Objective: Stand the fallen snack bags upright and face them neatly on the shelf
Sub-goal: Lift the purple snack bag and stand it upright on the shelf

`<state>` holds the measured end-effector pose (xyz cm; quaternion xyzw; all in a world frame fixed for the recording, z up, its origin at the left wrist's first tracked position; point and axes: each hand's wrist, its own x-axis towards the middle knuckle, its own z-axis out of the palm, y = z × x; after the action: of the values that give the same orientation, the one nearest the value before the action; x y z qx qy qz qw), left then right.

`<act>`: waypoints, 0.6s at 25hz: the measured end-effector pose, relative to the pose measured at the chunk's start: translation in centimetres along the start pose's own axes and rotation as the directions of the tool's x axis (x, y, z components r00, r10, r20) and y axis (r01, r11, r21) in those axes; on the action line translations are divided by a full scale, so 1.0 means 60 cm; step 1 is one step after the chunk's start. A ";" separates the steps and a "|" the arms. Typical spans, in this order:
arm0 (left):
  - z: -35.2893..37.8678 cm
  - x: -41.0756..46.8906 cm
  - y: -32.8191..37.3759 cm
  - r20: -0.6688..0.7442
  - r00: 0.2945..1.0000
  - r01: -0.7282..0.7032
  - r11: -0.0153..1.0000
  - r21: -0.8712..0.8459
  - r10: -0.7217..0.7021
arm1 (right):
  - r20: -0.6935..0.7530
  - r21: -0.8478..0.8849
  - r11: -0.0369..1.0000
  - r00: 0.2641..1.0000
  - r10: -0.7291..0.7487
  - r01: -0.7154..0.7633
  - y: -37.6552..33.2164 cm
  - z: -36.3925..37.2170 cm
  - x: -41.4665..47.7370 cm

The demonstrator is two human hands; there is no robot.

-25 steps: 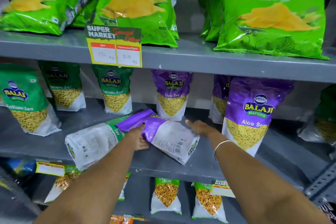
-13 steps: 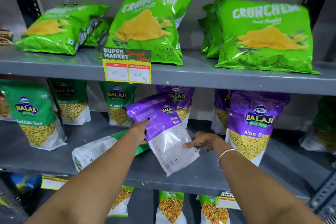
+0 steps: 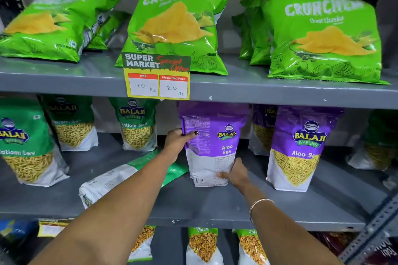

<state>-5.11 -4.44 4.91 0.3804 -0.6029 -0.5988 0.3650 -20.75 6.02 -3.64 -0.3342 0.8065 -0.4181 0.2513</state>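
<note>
A purple Aloo Sev bag [image 3: 212, 148] stands upright on the middle shelf [image 3: 215, 206], turned partly sideways with its printed back toward the left. My left hand [image 3: 177, 141] grips its upper left edge. My right hand [image 3: 235, 173] holds its lower right corner near the base. A green Ratlami Sev bag [image 3: 116, 180] lies flat on its face on the same shelf, to the left of the purple bag and partly under my left forearm.
Upright green Ratlami Sev bags [image 3: 137, 125] stand at the left and purple Aloo Sev bags [image 3: 299, 148] at the right. Green Crunchem chip bags [image 3: 176, 23] fill the top shelf behind a price tag [image 3: 158, 77]. More bags [image 3: 202, 245] sit on the shelf below.
The purple bag went from lying flat to tilted in the air to standing upright on the shelf, both hands still on it. The view has moved closer.
</note>
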 end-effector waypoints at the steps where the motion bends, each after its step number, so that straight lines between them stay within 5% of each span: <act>1: -0.002 -0.001 -0.003 0.021 1.000 0.020 1.000 -0.001 -0.020 | 0.011 0.001 1.000 1.000 0.002 -0.002 0.001 0.001 0.000; 7: -0.022 0.008 -0.057 0.312 0.930 0.088 0.944 0.319 -0.193 | 0.055 -0.047 0.999 0.998 -0.003 0.005 0.003 -0.003 0.016; 11: -0.022 0.001 -0.081 0.343 0.898 0.125 0.908 0.400 -0.275 | 0.072 0.029 0.995 0.993 0.093 -0.096 0.007 -0.003 0.021; 15: -0.015 0.000 -0.087 0.285 0.891 0.222 0.886 0.408 -0.354 | 0.276 0.062 0.980 0.947 0.163 -0.187 0.002 -0.011 0.016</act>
<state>-4.18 -4.78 -0.32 0.4148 -0.6944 -0.5826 0.0800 -21.87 5.70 -3.53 -0.3036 0.7721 -0.3798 0.4091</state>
